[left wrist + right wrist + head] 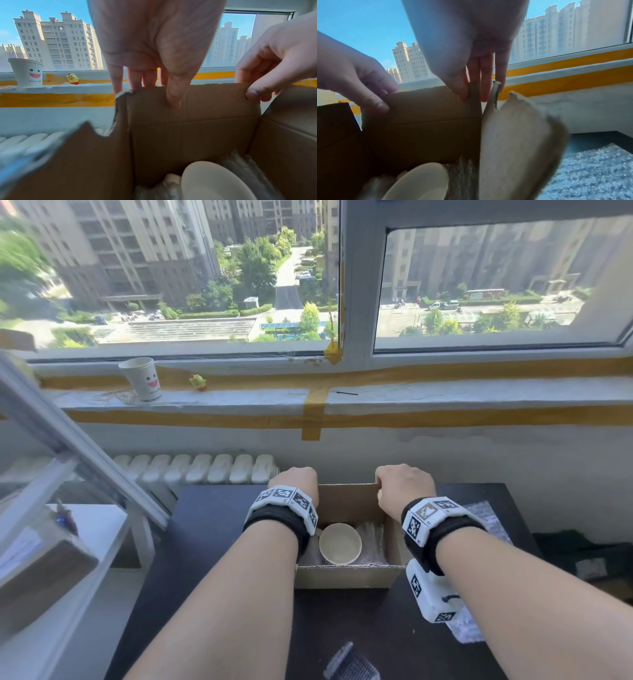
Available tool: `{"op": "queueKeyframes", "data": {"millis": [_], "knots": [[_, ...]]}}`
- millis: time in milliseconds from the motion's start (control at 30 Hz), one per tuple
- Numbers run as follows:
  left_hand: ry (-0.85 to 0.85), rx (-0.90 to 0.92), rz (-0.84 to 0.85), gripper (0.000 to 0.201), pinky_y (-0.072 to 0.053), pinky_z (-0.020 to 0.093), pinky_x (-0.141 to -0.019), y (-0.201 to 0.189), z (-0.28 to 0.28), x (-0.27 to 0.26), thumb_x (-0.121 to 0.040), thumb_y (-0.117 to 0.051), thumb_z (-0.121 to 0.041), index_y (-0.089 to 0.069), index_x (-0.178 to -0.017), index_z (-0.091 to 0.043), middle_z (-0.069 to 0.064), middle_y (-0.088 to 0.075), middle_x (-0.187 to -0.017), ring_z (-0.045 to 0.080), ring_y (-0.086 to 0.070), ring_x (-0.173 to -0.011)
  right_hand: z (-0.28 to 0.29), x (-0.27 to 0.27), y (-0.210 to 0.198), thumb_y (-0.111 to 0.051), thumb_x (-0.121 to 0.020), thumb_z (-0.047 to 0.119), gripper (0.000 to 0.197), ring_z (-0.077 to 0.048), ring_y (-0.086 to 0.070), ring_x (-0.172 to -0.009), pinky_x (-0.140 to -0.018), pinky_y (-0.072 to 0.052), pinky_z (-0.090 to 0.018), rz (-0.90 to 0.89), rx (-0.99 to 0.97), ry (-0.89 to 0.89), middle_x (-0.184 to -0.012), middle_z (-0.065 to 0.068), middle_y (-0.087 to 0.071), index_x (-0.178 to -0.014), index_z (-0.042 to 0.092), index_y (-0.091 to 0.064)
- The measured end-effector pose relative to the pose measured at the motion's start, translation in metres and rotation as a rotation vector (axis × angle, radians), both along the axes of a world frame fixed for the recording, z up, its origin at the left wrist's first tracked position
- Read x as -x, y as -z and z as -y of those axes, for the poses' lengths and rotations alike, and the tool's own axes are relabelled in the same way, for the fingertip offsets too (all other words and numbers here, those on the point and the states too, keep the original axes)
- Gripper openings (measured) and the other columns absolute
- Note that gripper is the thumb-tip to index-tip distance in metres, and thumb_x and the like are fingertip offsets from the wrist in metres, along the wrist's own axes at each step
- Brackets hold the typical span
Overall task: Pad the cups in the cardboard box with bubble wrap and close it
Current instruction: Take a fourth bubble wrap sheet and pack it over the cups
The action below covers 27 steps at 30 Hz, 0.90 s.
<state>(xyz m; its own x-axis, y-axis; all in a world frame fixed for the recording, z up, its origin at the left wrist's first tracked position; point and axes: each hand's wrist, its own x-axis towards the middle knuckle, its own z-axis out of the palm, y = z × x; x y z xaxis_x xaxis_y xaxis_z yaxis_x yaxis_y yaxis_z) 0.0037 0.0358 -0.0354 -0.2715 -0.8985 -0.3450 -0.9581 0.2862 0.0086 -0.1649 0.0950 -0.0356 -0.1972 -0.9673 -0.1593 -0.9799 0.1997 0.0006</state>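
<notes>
An open cardboard box stands on the dark table. Inside it lies a cream cup with bubble wrap packed to its right. The far flap stands upright. My left hand pinches that flap near its left end, thumb inside and fingers behind, as the left wrist view shows for the hand. My right hand pinches the flap's right top corner, thumb inside, seen closely in the right wrist view. The cup and wrap sit below both hands.
A loose bubble wrap sheet lies on the table right of the box; a smaller piece lies near the front edge. The windowsill holds a smiley paper cup and a yellow chick toy. A radiator stands behind, a white shelf to the left.
</notes>
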Motion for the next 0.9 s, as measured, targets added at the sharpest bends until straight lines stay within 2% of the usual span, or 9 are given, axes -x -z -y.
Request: {"op": "queueKeyframes", "data": {"millis": [100,200,333,467,600,733,900], "knots": [[0.046,-0.028,-0.051,0.024,-0.056,0.035,-0.078,-0.007,-0.004,0.016,-0.082,-0.058,-0.013,-0.068,-0.104,-0.016,0.004,-0.07,-0.106,0.025,-0.066,-0.096,-0.007,0.005,-0.001,-0.049,-0.088,0.02,0.022,-0.029,-0.064,-0.101,-0.081,-0.047,-0.033,0.028,0.051,0.005,-0.108,-0.006,-0.068,-0.106,0.02,-0.06],[0.111,-0.03,-0.125,0.03,-0.056,0.039,-0.085,-0.015,-0.01,0.046,-0.08,-0.061,-0.023,-0.066,-0.109,-0.017,0.002,-0.068,-0.108,0.024,-0.066,-0.1,-0.014,0.021,-0.006,-0.047,-0.09,0.027,0.022,-0.03,-0.063,-0.102,-0.081,-0.047,-0.034,0.051,0.078,0.028,-0.109,-0.006,-0.068,-0.107,0.02,-0.059],[0.16,-0.022,-0.248,0.032,-0.055,0.037,-0.086,-0.019,-0.022,0.097,-0.083,-0.059,-0.027,-0.063,-0.112,-0.017,0.003,-0.065,-0.112,0.025,-0.064,-0.102,-0.028,0.056,-0.012,-0.045,-0.092,0.03,0.021,-0.029,-0.063,-0.1,-0.081,-0.048,-0.035,0.086,0.05,0.105,-0.107,-0.006,-0.067,-0.105,0.021,-0.059],[0.227,-0.039,-0.265,0.028,-0.053,0.038,-0.087,-0.01,-0.031,0.144,-0.089,-0.055,-0.018,-0.061,-0.117,-0.014,0.008,-0.058,-0.121,0.027,-0.06,-0.106,-0.043,0.092,-0.007,-0.045,-0.092,0.032,0.021,-0.027,-0.062,-0.096,-0.079,-0.048,-0.034,0.142,0.019,0.212,-0.104,-0.003,-0.067,-0.102,0.024,-0.062],[0.264,-0.072,-0.277,0.029,-0.049,0.037,-0.088,0.001,-0.04,0.191,-0.092,-0.055,-0.018,-0.059,-0.12,-0.013,0.012,-0.05,-0.127,0.03,-0.058,-0.11,-0.058,0.127,0.005,-0.045,-0.092,0.033,0.021,-0.026,-0.062,-0.098,-0.081,-0.049,-0.035,0.171,-0.017,0.276,-0.106,-0.002,-0.067,-0.102,0.025,-0.062],[0.221,-0.132,-0.286,0.03,-0.048,0.037,-0.087,0.022,-0.05,0.229,-0.091,-0.054,-0.015,-0.057,-0.121,-0.012,0.012,-0.049,-0.128,0.03,-0.056,-0.11,-0.069,0.16,0.022,-0.047,-0.092,0.032,0.02,-0.024,-0.062,-0.097,-0.078,-0.048,-0.032,0.208,-0.039,0.339,-0.104,0.0,-0.068,-0.101,0.026,-0.063],[0.089,-0.282,-0.231,0.029,-0.044,0.035,-0.077,0.054,-0.061,0.248,-0.094,-0.051,-0.017,-0.054,-0.122,-0.01,0.014,-0.047,-0.131,0.032,-0.057,-0.109,-0.077,0.189,0.058,-0.047,-0.091,0.029,0.02,-0.024,-0.062,-0.096,-0.074,-0.046,-0.03,0.241,-0.125,0.368,-0.103,-0.002,-0.068,-0.101,0.024,-0.063]]}}
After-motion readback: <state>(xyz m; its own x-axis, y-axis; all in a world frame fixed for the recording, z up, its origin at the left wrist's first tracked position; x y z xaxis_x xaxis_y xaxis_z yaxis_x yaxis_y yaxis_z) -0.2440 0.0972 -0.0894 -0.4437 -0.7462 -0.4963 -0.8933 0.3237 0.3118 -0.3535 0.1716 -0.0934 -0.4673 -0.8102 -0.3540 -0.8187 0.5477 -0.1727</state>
